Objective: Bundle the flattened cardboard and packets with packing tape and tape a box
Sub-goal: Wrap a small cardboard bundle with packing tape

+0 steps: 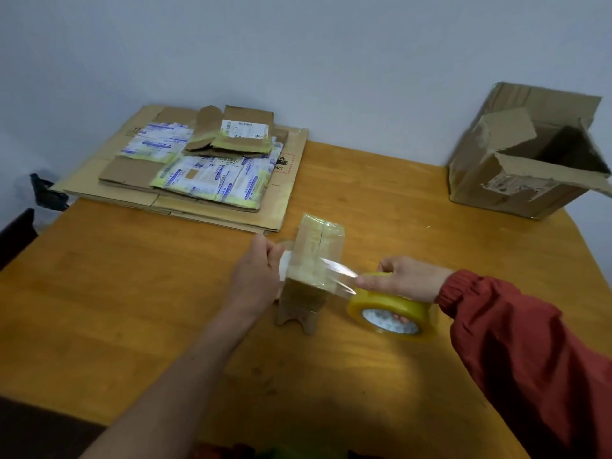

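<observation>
A small cardboard box (314,260) lies in the middle of the wooden table (132,309), partly wrapped in clear tape. My left hand (256,276) grips its left side. My right hand (407,279) holds a yellowish roll of packing tape (394,309) just right of the box, fingers through its core. A clear strip of tape (341,276) stretches from the roll onto the box. A stack of flattened cardboard (185,187) with printed packets (215,180) on top lies at the back left.
A large open cardboard box (526,160) with torn flaps stands at the table's back right. A grey wall runs behind the table. A dark chair (16,233) and a dark object (43,190) sit off the left edge.
</observation>
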